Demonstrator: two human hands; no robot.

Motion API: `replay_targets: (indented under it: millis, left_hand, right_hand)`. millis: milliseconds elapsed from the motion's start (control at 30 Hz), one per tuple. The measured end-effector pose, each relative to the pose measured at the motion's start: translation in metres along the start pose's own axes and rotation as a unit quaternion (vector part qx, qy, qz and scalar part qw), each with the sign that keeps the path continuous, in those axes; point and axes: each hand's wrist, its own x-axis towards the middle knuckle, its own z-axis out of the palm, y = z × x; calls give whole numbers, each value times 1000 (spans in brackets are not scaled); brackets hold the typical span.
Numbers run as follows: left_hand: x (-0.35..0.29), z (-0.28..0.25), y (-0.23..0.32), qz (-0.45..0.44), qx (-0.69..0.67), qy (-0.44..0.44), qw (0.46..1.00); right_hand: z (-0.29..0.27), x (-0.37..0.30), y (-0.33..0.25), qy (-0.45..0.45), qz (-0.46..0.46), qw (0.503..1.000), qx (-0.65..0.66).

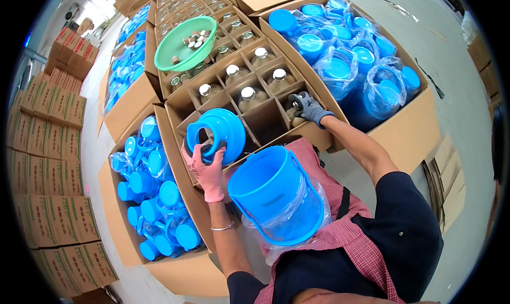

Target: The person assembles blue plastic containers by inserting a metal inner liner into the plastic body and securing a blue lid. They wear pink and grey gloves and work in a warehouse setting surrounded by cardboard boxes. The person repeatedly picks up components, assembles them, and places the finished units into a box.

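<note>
My left hand, in a pink glove with dark fingertips, grips the lower rim of a ring-shaped blue plastic flask top with a wide opening. This top hangs over the near left corner of a divided carton. My right hand, in a grey glove, closes around the neck of a glass flask liner in the carton's near right compartment. Several other liners with white caps stand upright in the compartments. Against my lap rests an open blue plastic flask body, partly wrapped in clear film.
A green basin with small stoppers sits on the cartons ahead. At left, one carton holds blue handled parts; at right, another holds bagged blue flask bodies. Stacked brown boxes line the far left. Flattened cardboard lies at right.
</note>
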Motion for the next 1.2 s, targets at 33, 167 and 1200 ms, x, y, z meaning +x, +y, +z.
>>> replay_targets:
  millis: [33,167,1200]
  left_hand:
    - [-2,2,-3,-6,6,2,1000]
    - [-8,3,-9,-37,-23,20,999]
    - [41,-19,-27,-143,-316,189,919]
  right_hand:
    - [0,-5,-6,41,12,999,-12]
    - [-19,-13,-9,58,-12,998,6]
    - [-177,73,-278,341,-334,865,154]
